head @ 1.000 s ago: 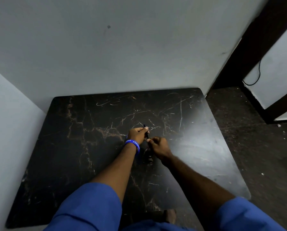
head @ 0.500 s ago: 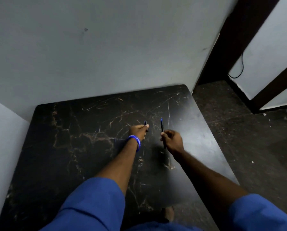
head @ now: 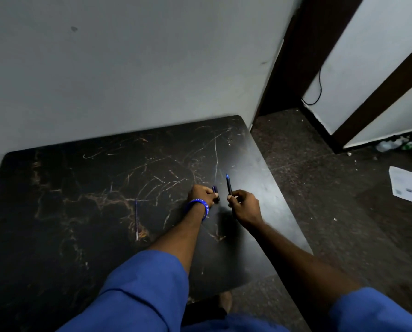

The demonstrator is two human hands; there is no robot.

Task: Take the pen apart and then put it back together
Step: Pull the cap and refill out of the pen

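Observation:
My right hand (head: 244,207) grips the dark pen barrel (head: 229,186), which stands nearly upright with its blue end pointing away from me. My left hand (head: 201,194), with a blue wristband, is closed on a short dark cap piece (head: 215,192) that pokes out past the thumb. The two hands hover just above the black marble-patterned table (head: 80,188), a small gap between them. A thin ink refill (head: 136,219) lies on the table to the left of my left forearm.
The table stands against a grey wall, with its right edge beside a dark speckled floor. A sheet of paper (head: 405,184) lies on the floor at the right. A dark door frame (head: 288,56) and a hanging cable (head: 316,92) are at the back right.
The hands were joined on the pen a second ago; they have pulled apart, the right taking the barrel to the right and the left keeping the cap. The view shifted left, showing the refill.

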